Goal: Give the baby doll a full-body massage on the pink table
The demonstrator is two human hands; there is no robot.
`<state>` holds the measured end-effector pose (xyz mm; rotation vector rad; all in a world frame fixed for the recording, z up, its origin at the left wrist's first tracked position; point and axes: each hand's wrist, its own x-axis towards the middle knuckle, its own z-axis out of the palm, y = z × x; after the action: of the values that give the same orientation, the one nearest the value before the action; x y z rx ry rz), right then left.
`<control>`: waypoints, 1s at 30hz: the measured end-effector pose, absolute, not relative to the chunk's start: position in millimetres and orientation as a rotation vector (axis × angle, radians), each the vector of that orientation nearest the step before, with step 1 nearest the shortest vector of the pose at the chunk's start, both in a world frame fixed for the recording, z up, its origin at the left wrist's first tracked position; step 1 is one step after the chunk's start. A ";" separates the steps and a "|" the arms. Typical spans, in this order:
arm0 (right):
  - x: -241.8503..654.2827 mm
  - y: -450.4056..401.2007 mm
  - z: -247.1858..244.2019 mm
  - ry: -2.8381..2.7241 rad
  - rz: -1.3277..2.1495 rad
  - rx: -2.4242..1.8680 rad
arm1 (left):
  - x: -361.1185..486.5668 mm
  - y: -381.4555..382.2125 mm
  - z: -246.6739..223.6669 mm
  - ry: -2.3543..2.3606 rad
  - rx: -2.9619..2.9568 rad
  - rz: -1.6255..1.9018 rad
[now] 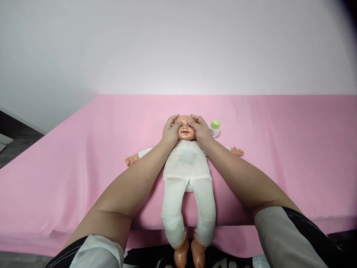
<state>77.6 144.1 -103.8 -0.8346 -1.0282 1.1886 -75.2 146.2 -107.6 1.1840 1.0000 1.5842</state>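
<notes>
A pink sheet [279, 156] covered the table. The doll [187, 163] lay face-up at centre, dressed in white. The left hand [170, 131] and right hand [201, 131] cupped its head, fingers curled closed on the cheeks. A green-capped bottle [215, 127] stood untouched at two o'clock.

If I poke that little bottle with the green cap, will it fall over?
Probably, yes. The small bottle stands upright on the soft pink sheet, an unsteady base, so it would likely tip. Its body looks round, so it may then roll. Being so small, it is probably light.
</notes>
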 end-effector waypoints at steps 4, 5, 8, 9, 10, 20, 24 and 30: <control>80.6 143.4 -101.1 -0.986 1.300 -0.769 | -76.0 143.7 -102.7 0.974 1.098 1.577; 81.3 142.9 -100.2 -0.975 1.322 -0.757 | -76.0 143.6 -101.9 0.975 1.079 1.586; 82.3 139.9 -97.7 -0.963 1.369 -0.739 | -76.1 143.6 -101.6 0.988 1.055 1.606; 82.1 138.2 -96.8 -0.975 1.369 -0.738 | -76.1 143.3 -101.9 0.984 1.062 1.605; 81.8 136.3 -96.0 -0.995 1.353 -0.740 | -76.2 142.8 -102.3 0.974 1.074 1.602; 79.8 132.9 -96.6 -1.212 0.991 -0.937 | -76.9 143.6 -103.7 0.969 1.225 1.586; 79.3 142.0 -103.4 -1.211 0.953 -0.947 | -76.3 148.0 -105.1 0.961 1.244 1.566; 76.5 149.5 -109.2 -1.132 1.057 -0.878 | -74.3 152.7 -105.4 0.966 1.179 1.556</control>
<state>76.5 149.5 -109.2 -0.8780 -1.1319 1.0566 -74.3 152.7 -105.4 1.1789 0.9662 1.5563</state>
